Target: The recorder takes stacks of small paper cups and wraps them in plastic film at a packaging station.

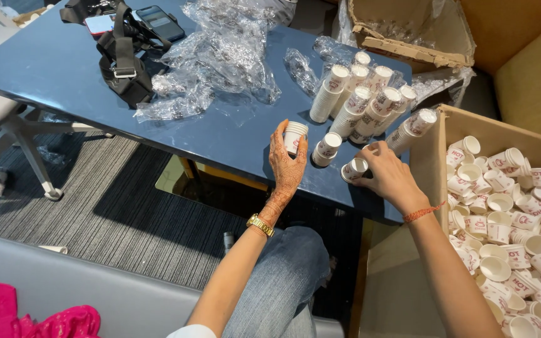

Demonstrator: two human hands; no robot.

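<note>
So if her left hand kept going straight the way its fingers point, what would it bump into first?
Holding a small cup stack, the left hand points up the table. First in line is probably the crumpled clear plastic wrap, though depth is hard to judge.

two hands at work: left hand [287,164] and right hand [388,175]. about a dozen stacks of paper cups [352,106] on one blue table [64,69]. two cardboard boxes [436,156], two phones [160,22], one strap harness [123,62], several plastic wrappers [223,56]; loose cups [508,219] too many to count.
</note>
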